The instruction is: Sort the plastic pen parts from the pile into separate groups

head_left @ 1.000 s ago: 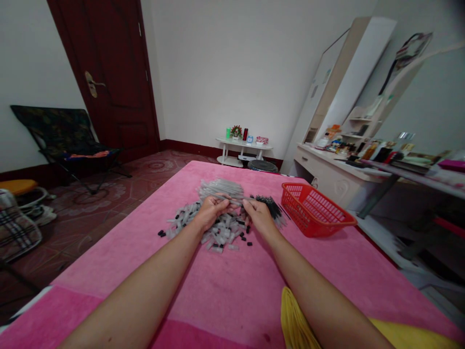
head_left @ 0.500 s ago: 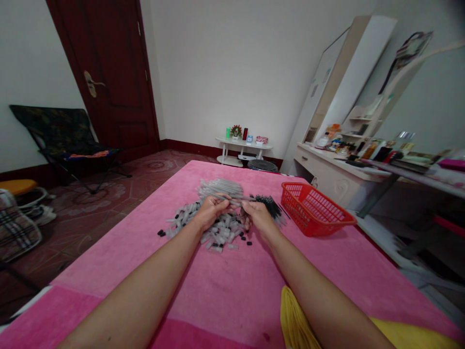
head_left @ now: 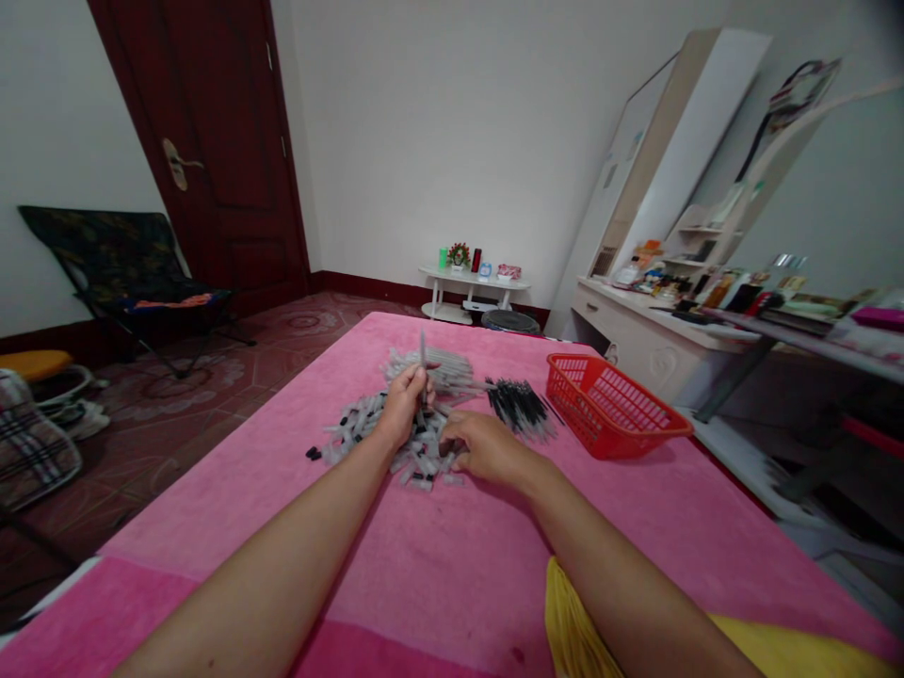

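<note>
My left hand (head_left: 404, 403) is closed around a slim grey pen barrel (head_left: 423, 348), which stands nearly upright above the fist. Lower and to the right, my right hand (head_left: 487, 447) reaches into a heap of clear pen caps (head_left: 426, 463). Its thumb and forefinger are apart at the heap's right side; the other fingertips are partly hidden. Behind my left hand lies a stack of translucent pen barrels (head_left: 452, 365). A row of pens with black ends (head_left: 519, 403) rests right of the heap.
A red plastic basket (head_left: 614, 410) stands on the pink cloth (head_left: 438, 565) to the right. Small black pieces (head_left: 313, 454) lie at the heap's left edge. Yellow fabric (head_left: 575, 621) shows under my right forearm. A dressing table (head_left: 636, 330) with bottles is beyond the basket.
My hands, together around a pen barrel before, are now apart. The left has tipped the barrel upright; the right has moved down and nearer to me, onto the caps.
</note>
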{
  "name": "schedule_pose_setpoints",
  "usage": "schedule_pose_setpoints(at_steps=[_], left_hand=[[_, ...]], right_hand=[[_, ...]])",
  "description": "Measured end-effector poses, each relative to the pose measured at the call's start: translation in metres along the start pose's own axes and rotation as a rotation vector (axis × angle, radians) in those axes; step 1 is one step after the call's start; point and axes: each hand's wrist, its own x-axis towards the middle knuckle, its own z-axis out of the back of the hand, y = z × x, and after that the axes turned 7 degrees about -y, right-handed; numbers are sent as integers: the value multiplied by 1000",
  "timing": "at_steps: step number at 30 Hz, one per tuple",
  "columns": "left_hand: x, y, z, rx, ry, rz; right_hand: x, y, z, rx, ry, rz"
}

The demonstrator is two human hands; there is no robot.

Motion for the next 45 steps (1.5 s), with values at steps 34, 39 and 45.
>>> schedule_pose_setpoints(at_steps=[34,39,45], left_hand=[[-3,7,-9,651,179,-262],[-7,4,-11,677,216,-186],[-10,-1,-14,653,207,-155]], right_hand=[[-9,-64,47,448,-593,-408],[-7,-61,42,381,-575,-334],[-7,-45,45,308,-517,-291]])
